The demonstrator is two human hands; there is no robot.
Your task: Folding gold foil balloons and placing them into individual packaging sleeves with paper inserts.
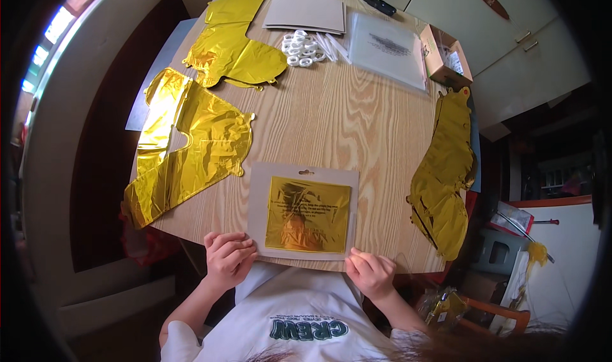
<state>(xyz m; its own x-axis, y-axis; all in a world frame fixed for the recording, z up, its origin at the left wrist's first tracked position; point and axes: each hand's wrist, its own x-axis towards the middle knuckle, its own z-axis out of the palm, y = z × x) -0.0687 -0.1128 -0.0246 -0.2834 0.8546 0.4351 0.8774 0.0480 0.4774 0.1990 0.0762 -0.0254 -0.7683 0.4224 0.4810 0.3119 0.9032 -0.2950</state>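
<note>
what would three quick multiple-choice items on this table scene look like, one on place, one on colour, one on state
1. Where does the flat grey card packet with a folded gold foil sheet inside lie?
A. at the near table edge, between both hands
B. at the far edge, by the cardboard box
C. on the floor

2. What colour are the small plastic rings heaped near the far side of the wooden table?
A. gold
B. white
C. black

3. What state are the large gold foil balloons in?
A. inflated and round
B. rolled into tubes
C. flat and uninflated

Answers:
1 A: the left hand grips its near left corner and the right hand its near right corner.
2 B: the heap is plainly white against the wood.
3 C: they lie flat and creased on the tabletop.
</note>
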